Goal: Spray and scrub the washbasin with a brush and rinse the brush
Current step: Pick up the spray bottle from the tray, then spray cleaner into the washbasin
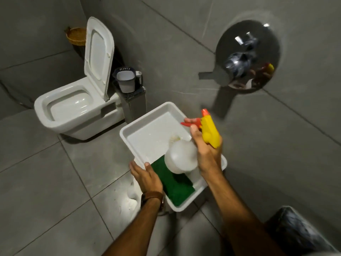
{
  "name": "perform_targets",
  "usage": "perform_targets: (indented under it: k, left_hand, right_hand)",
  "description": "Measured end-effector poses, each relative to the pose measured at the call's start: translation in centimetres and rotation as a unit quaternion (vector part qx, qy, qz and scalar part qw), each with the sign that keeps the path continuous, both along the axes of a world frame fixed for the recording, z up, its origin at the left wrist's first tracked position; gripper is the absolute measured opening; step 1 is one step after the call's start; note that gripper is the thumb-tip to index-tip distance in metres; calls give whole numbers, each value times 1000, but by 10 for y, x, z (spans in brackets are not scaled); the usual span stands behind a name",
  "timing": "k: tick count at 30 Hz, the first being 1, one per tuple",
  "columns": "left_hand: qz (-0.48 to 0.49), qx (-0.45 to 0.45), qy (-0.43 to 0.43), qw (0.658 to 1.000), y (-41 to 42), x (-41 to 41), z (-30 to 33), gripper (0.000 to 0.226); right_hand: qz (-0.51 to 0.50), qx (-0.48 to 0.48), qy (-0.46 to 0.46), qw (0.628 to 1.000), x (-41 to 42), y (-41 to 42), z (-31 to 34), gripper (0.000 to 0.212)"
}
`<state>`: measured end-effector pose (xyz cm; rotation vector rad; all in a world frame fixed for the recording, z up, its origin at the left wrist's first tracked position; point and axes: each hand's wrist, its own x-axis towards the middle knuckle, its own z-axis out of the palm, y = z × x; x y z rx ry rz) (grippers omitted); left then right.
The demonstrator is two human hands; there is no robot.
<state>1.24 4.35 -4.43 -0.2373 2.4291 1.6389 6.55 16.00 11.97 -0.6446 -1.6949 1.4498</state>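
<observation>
Grey tiles are covering the floor and wall around us while we are standing over a white rectangular washbasin. Our left hand is resting on the basin's near left rim, thumb hooked over the edge and fingers curled around the outside, gripping it. Our right hand is holding a spray bottle above the basin's near right part, fingers wrapped tight around its neck, with one finger lying on the red trigger below the yellow spray head. A green scrub pad is lying inside the basin against its near corner, partly under the bottle; we are seeing no brush handle on it. The far half of the basin floor is lying bare and wet-looking.

Beyond the basin's far left corner, a toilet is standing with its lid up, and a mug is sitting on a small stand between toilet and wall. A chrome wall fitting is showing on the wall above the basin's far right side. Floor to our left is lying open.
</observation>
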Motion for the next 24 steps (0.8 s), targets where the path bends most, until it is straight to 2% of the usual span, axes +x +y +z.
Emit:
perform_targets:
  k: [2, 4, 7, 9, 10, 12, 14, 17, 19, 21, 22, 24]
  left_hand:
    - [-32, -23, 59, 997, -1, 14, 17, 53]
    - [-85, -26, 86, 992, 1, 37, 38, 50]
    - [-198, 29, 82, 976, 5, 90, 65, 46]
    - [-285, 71, 73, 953, 5, 138, 80, 42]
    - [-325, 83, 60, 940, 5, 164, 87, 40]
    - [-395, 88, 33, 914, 4, 216, 95, 38]
    - [-459, 89, 14, 884, 5, 269, 103, 37]
    - [-531, 75, -13, 844, 0, 332, 108, 38]
    - [-561, 60, -30, 825, -4, 365, 110, 39]
    - [-566, 31, -26, 824, -7, 384, 109, 44]
    - [-558, 14, -15, 829, -7, 385, 108, 47]
    - [-554, -4, 15, 832, -9, 388, 108, 47]
  right_hand:
    - [-37, 5, 30, 999, 46, 1, 30, 24]
    - [-91, -2, 40, 995, 102, -8, 59, 21]
    - [-149, -36, 53, 987, 194, -38, 90, 38]
    - [-187, -100, 19, 977, 259, -58, 105, 56]
    - [-213, -165, -36, 962, 290, -65, 111, 67]
    - [-203, -345, -155, 903, 351, -86, 117, 79]
    - [-237, -461, -201, 831, 402, -117, 127, 69]
    - [-375, -465, -259, 759, 473, -171, 118, 39]
    - [-422, -446, -239, 752, 520, -206, 112, 27]
    - [-483, -421, -218, 736, 556, -236, 111, 11]
    - [-504, -397, -212, 737, 565, -249, 108, 9]
    - [-503, -346, -224, 759, 581, -279, 103, 19]
